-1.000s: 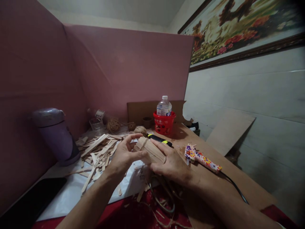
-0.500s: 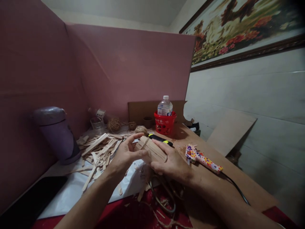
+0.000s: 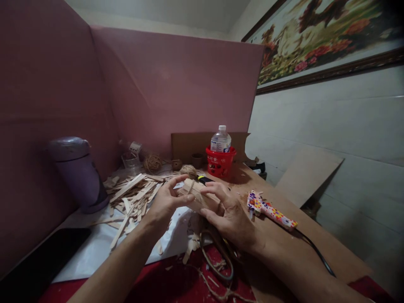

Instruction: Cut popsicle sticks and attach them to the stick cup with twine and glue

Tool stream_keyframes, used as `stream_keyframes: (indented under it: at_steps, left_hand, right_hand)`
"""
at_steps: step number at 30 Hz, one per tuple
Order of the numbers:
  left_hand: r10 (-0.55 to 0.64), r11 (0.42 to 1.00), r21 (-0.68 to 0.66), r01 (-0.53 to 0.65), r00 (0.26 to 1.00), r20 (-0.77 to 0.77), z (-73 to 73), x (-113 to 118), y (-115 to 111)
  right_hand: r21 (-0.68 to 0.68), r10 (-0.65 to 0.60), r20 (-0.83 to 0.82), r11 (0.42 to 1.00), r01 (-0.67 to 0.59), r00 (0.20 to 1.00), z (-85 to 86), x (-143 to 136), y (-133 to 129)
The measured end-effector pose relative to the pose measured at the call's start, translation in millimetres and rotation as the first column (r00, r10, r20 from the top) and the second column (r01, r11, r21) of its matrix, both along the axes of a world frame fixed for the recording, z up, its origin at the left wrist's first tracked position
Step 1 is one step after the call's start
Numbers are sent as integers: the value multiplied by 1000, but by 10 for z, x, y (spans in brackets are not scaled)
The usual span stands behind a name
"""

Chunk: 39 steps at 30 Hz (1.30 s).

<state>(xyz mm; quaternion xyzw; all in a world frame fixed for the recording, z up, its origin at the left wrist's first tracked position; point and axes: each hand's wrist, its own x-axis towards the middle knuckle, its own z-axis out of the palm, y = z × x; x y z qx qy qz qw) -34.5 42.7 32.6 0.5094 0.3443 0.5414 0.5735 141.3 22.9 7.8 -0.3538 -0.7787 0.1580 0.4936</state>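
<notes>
A small block of wooden craft sticks [image 3: 197, 194], with twine around it, is held up at the middle of the view. My left hand [image 3: 167, 202] pinches its left end between thumb and fingers. On the right end, my right hand [image 3: 235, 221] grips with curved fingers above and the thumb below; part of the block is hidden by it. Just behind lies a black and yellow utility knife [image 3: 203, 179], partly covered by the right hand. Below the hands, scissors [image 3: 232, 269] rest on the red cloth [image 3: 158, 284] among wood scraps and a strand of twine.
Loose craft sticks [image 3: 135, 202] are heaped at left, near a purple thermos [image 3: 80, 181] and a black flat object [image 3: 47, 256]. Twine balls [image 3: 152, 163] and a red bucket [image 3: 220, 163] holding a plastic bottle [image 3: 221, 141] stand behind. A flower-patterned glue gun [image 3: 273, 212] with a cord lies right.
My right hand's fingers have lifted and bent more, having lain flatter along the block. My left hand keeps its pinch. The whole view has shifted slightly.
</notes>
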Motion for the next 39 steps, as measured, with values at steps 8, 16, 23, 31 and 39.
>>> stream_keyframes:
  at_steps: [8,16,23,31,39]
  left_hand:
    - [34,999,-9,-34,999,-4,-23,16,-13]
    - [48,999,-18,-48,999,26,-43,28,5]
    - [58,998,-6,-58,998,26,-52,29,-2]
    - [46,999,-5,-46,997,59,-43,38,-3]
    - [28,1000,-12,-27,997,67,-44,21,1]
  right_hand:
    - [-5,39,-29,999,-39,999,-63,-23,23]
    - [5,54,-53,999,-54,997,-92,-30,29]
    - [-22,60,-50,998,-61,997,-84,-29,29]
    - [-36,63,-50,997,-64,997,-101,-29,33]
    - [-46,75,-71,996,-78,995,-105,-23,30]
